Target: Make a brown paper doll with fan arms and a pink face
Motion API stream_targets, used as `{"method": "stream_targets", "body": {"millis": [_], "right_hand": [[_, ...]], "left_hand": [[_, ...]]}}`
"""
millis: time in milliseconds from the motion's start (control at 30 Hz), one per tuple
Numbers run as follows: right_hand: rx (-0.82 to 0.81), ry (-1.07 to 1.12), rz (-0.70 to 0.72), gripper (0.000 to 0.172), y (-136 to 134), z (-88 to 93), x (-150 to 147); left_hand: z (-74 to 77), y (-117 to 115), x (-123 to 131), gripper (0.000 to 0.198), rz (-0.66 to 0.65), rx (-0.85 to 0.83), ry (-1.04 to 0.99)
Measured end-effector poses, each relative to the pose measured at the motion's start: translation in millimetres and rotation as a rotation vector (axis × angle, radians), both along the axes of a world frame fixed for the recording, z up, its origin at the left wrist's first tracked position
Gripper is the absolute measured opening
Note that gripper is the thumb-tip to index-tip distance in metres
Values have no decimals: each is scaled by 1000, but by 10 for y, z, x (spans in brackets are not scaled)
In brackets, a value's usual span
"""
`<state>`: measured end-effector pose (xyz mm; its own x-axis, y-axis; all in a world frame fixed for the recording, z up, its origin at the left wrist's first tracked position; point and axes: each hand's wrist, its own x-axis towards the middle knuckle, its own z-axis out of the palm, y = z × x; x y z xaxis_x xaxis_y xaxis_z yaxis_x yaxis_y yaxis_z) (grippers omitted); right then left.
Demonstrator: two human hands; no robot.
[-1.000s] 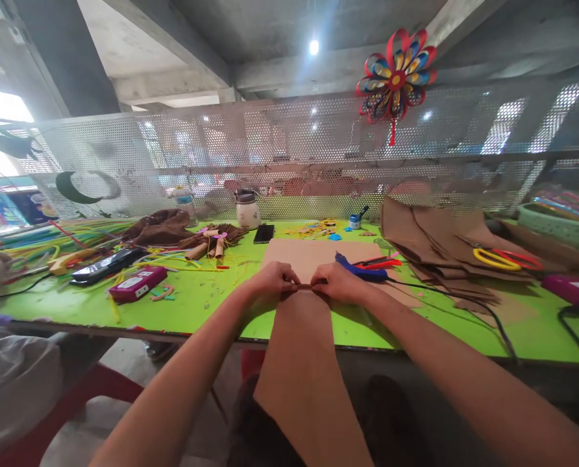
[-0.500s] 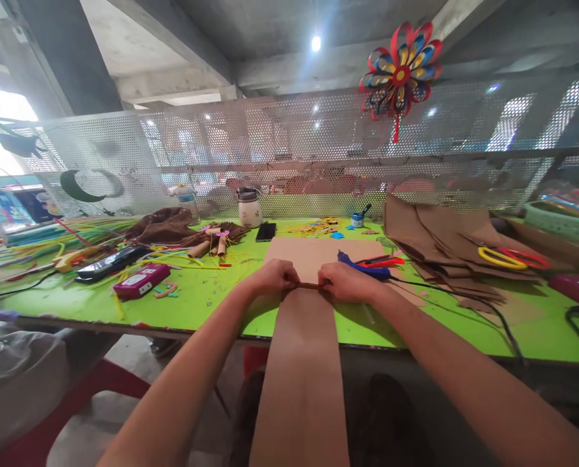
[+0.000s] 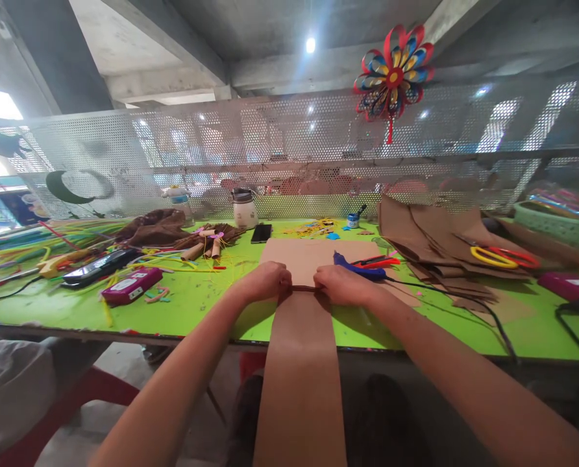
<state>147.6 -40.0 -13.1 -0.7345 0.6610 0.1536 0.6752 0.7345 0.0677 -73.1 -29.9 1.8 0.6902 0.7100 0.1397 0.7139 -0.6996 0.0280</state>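
Note:
A long strip of brown kraft paper [image 3: 303,370] runs from the table down over its front edge toward my lap. Its far end has a narrow fold, pinched at the left corner by my left hand [image 3: 266,281] and at the right corner by my right hand [image 3: 339,284]. The fingers of both hands are closed on the paper. Beneath and beyond the fold lies a flat brown sheet [image 3: 321,256]. Just past my right hand rests a blue glue gun [image 3: 357,267], its cable trailing right, with a red-handled tool [image 3: 380,262] beside it.
Brown paper sheets [image 3: 430,237] are heaped at the right, with yellow and red scissors [image 3: 501,256] on top. At the left lie a purple box [image 3: 132,285], a black case [image 3: 103,267] and rolled paper tubes [image 3: 204,248]. A jar [image 3: 245,209] and a phone [image 3: 261,233] stand farther back.
The view has shifted slightly, so the scene sits a little further left. Both hands keep their pinch on the folded end of the paper strip, with little visible movement.

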Motion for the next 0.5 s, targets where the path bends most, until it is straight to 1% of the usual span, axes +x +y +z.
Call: {"method": "stream_targets", "body": {"millis": [167, 300, 400, 467, 500], "right_hand": [[30, -50, -18, 14, -73, 52, -31], [93, -64, -43, 14, -192, 57, -82], [164, -48, -44, 15, -260, 14, -125], [180, -34, -55, 15, -270, -15, -148], [182, -23, -64, 15, -265, -22, -156]], "left_hand": [[10, -65, -10, 25, -24, 40, 37], [26, -132, -12, 25, -1, 41, 31], [49, -142, 20, 21, 25, 16, -29], [65, -112, 68, 16, 56, -32, -99], [73, -87, 97, 17, 69, -64, -133]]}}
